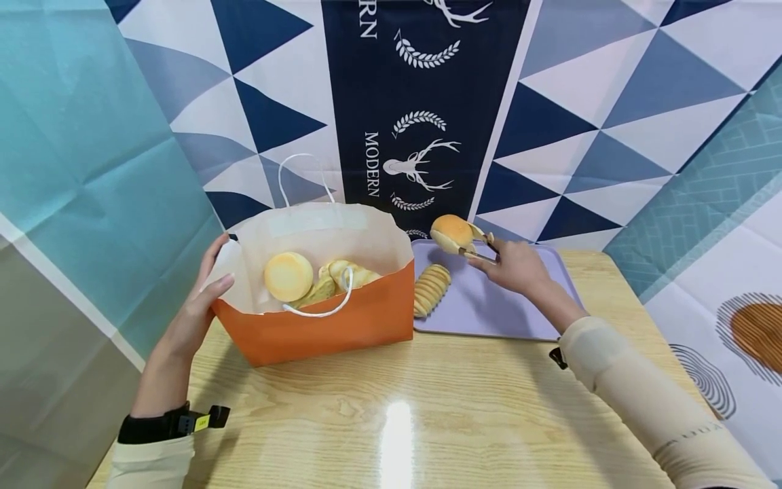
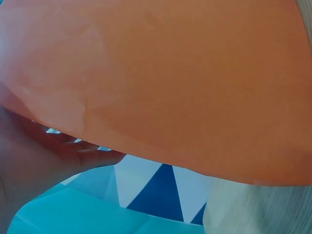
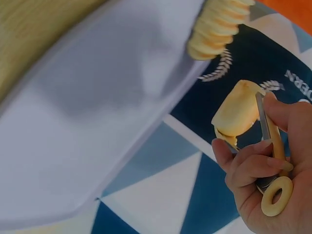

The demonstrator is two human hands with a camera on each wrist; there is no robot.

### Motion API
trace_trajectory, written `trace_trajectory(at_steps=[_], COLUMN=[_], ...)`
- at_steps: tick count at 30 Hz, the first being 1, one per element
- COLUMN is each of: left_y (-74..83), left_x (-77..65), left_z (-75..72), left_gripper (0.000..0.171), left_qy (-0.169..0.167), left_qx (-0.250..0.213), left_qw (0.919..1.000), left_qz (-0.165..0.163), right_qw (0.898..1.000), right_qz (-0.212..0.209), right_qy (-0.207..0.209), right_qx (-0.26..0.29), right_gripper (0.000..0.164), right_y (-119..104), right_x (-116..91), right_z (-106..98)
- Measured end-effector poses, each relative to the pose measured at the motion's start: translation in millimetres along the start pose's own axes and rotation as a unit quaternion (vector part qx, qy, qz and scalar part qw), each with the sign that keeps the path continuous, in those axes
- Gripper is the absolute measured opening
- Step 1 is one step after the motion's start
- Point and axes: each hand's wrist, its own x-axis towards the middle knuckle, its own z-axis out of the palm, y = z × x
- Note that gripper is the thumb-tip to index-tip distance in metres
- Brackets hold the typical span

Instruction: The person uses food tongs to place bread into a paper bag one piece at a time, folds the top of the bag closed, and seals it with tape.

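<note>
My right hand (image 1: 519, 266) grips a pair of tongs (image 1: 479, 256), seen in the right wrist view with a cream ring (image 3: 277, 196) at its handle end. Between the tongs' tips is a round bun (image 1: 451, 233), golden on top and pale below, held up over the far left part of the lilac tray (image 1: 489, 319). My left hand (image 1: 194, 309) holds the left side of an orange paper bag (image 1: 330, 336), thumb at the near corner of the rim. The bag stands open at the top. Inside lie a round bread (image 1: 288, 276) and several other pastries (image 1: 351, 273).
A ridged bread roll (image 1: 431, 290) lies at the tray's left end, close beside the bag. One white handle (image 1: 299, 157) stands up at the bag's back, another hangs over its front. The wooden table (image 1: 342, 414) meets a patterned backdrop (image 1: 427, 88) behind.
</note>
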Motion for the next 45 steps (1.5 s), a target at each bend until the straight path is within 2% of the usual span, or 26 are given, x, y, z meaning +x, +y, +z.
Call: trace_trajectory(at_steps=[6, 14, 19, 25, 29, 35, 37, 42, 45], left_y=[-0.2, -0.4, -0.5, -1.0, -1.2, -0.6, -0.2, 0.7, 1.0], left_x=[-0.8, -0.4, 0.9, 1.0, 0.8, 1.0, 1.0, 0.6, 0.6], left_z=[0.4, -0.2, -0.8, -1.1, -1.2, -1.7, -2.0, -3.0, -3.2], left_gripper=[0.071, 0.071, 0.072, 0.07, 0.07, 0.07, 0.07, 0.071, 0.071], left_qy=[0.0, -0.003, -0.004, -0.008, -0.008, -0.009, -0.009, -0.012, -0.014], left_qx=[0.002, 0.003, 0.002, 0.002, 0.001, 0.002, 0.003, 0.007, 0.007], left_qw=[1.0, 1.0, 1.0, 1.0, 0.9999, 0.9999, 0.9999, 0.9999, 0.9999], left_qz=[-0.002, 0.0, 0.005, 0.004, 0.006, 0.009, 0.008, 0.0, -0.001], right_qw=[0.998, 0.995, 0.993, 0.988, 0.985, 0.981, 0.98, 0.981, 0.98], right_qz=[-0.035, -0.052, -0.066, -0.104, -0.128, -0.152, -0.162, -0.169, -0.178], right_qy=[0.049, 0.09, 0.099, 0.11, 0.114, 0.116, 0.112, 0.086, 0.08], right_qx=[-0.004, 0.002, 0.017, 0.013, 0.018, 0.026, 0.028, 0.039, 0.041], right_gripper=[0.053, 0.059, 0.066, 0.071, 0.07, 0.05, 0.049, 0.073, 0.08], right_y=[-15.7, -43.0, -61.9, -85.1, -99.8, -120.1, -126.1, -141.6, -150.8], right_x=[-2.6, -6.0, -9.7, -15.1, -17.2, -18.6, -19.0, -22.1, -24.0], right_z=[-20.5, -55.6, -72.9, -88.6, -96.2, -100.2, -100.5, -102.0, -103.4])
